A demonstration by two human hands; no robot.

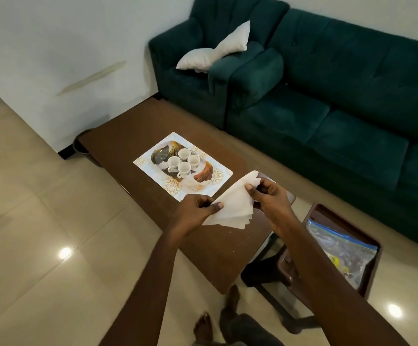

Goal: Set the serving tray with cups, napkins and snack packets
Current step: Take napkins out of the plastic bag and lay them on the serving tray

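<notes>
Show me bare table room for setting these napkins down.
Free: the brown table beyond the placemat, and its near end under both hands holding the napkins. Crowded: the tray, filled by four cups.

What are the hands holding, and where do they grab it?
A stack of white napkins: left hand pinches its near-left edge, right hand its far-right edge.

No legible text, labels, brands or numbers anywhere in view.
</notes>
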